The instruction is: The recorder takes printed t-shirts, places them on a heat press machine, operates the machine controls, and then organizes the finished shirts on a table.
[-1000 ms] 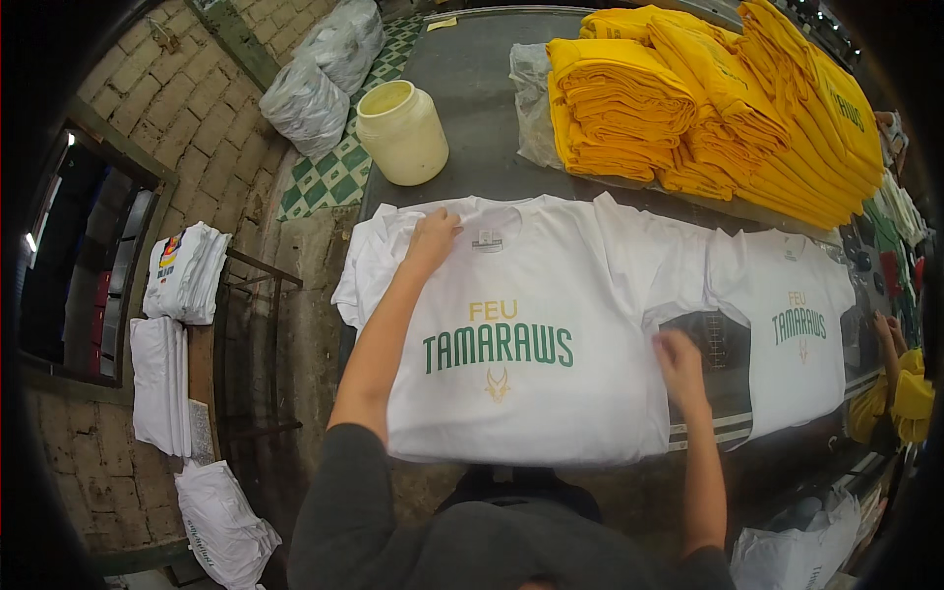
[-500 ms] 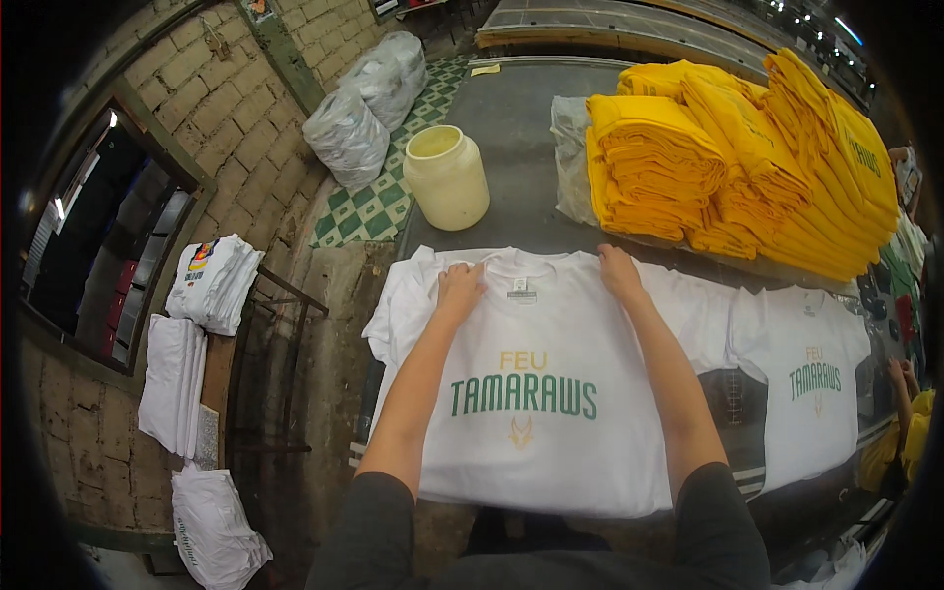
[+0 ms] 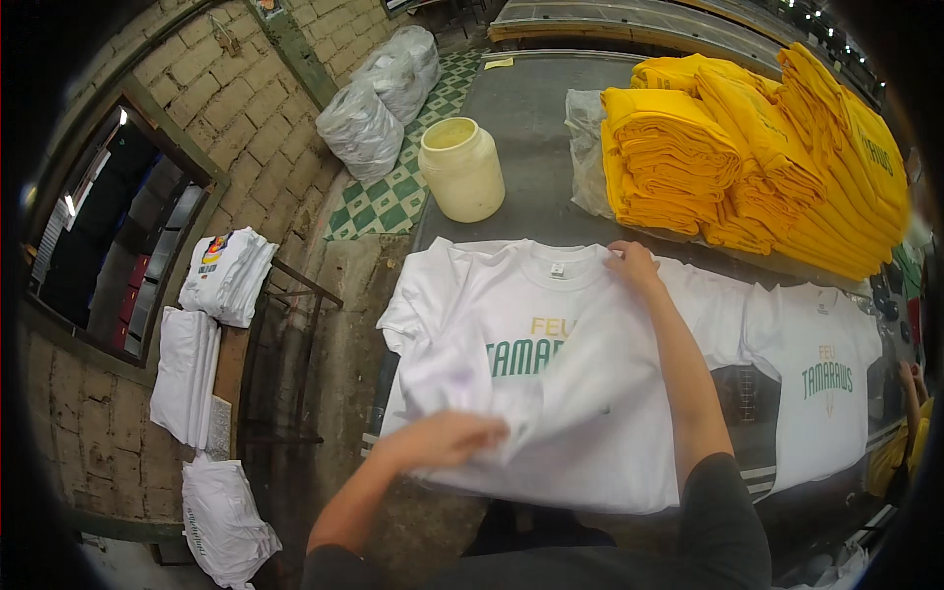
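White T-shirt (image 3: 551, 393) flat on grey surface (image 3: 531, 128), collar away, length running front to back. Left hand (image 3: 447, 440) gripping lifted hem corner; right hand (image 3: 631, 264) pressing collar shoulder.

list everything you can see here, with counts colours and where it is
white printed t-shirt: one, white with green and yellow print, flat on the table in front, lower half being lifted
second white printed t-shirt: one, white, to its right
folded yellow shirts: several stacks, yellow, far right of the table
cream plastic jar: one, cream, far left of the dark table
clear plastic sacks: two, on the checked floor
folded white garments: several piles, white, left rack
left hand: gripping the shirt's lower part
right hand: pressing near the collar
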{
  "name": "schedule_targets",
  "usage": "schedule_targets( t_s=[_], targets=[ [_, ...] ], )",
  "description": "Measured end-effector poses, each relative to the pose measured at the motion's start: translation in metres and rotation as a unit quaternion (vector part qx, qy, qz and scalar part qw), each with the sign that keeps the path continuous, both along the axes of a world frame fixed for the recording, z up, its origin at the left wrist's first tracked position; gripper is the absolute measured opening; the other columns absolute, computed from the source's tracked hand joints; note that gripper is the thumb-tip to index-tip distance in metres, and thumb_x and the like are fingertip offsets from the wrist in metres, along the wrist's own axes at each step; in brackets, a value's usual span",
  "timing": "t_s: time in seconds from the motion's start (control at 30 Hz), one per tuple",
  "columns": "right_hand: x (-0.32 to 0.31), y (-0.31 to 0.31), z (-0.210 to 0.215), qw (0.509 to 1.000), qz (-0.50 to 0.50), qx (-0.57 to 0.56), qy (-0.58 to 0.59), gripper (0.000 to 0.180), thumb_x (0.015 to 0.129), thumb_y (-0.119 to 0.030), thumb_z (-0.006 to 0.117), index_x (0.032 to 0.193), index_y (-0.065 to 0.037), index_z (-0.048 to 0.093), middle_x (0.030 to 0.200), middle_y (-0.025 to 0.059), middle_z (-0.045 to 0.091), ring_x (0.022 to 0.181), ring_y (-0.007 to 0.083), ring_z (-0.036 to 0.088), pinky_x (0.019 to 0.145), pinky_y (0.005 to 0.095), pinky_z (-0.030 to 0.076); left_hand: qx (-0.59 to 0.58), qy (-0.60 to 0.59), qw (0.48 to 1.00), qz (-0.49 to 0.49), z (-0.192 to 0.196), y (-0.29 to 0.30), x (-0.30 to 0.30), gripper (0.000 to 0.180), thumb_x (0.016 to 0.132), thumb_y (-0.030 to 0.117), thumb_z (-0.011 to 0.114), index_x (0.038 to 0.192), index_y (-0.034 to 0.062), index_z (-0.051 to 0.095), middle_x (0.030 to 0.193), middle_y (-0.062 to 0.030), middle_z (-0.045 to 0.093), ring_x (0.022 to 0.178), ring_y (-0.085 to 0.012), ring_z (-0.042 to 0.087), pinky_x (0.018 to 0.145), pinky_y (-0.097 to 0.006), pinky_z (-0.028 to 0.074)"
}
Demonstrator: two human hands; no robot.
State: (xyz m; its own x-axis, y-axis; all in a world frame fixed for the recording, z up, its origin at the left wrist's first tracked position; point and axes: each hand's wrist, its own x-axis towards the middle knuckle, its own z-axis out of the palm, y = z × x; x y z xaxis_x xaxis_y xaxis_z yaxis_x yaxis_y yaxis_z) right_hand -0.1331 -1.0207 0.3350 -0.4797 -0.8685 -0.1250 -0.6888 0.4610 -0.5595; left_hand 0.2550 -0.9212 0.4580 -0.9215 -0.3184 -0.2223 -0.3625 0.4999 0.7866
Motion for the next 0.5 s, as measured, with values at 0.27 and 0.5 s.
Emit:
schedule_targets(
  t_s=[0.27, 0.5],
  targets=[
    [0.034, 0.024, 0.004, 0.953, 0.074, -0.203, 0.214, 0.011, 0.074, -0.011, 0.062, 0.078, -0.006, 0.052, 0.079, 0.0084, 0.059, 0.079, 0.0296, 0.055, 0.068, 0.046, 0.041, 0.15, 0.375, 0.911, -0.087, 0.111, 0.042, 0.123, 0.009, 0.078, 0.004, 0.055, 0.077, -0.0035, 0.06, 0.073, -0.0177, 0.059, 0.067, -0.0323, 0.06, 0.061, -0.038, 0.049],
    [0.084, 0.2, 0.097, 0.853, 0.154, -0.401, 0.298, 0.027, 0.066, 0.006, 0.059, 0.093, 0.001, 0.055, 0.062, 0.0117, 0.051, 0.053, 0.0276, 0.053, 0.048, 0.0358, 0.04, 0.133, 0.552, 0.822, 0.038, 0.151, 0.057, 0.201, 0.019, 0.074, 0.01, 0.059, 0.061, 0.0015, 0.049, 0.051, -0.0073, 0.045, 0.04, -0.0195, 0.042, 0.04, -0.032, 0.033]
  ],
)
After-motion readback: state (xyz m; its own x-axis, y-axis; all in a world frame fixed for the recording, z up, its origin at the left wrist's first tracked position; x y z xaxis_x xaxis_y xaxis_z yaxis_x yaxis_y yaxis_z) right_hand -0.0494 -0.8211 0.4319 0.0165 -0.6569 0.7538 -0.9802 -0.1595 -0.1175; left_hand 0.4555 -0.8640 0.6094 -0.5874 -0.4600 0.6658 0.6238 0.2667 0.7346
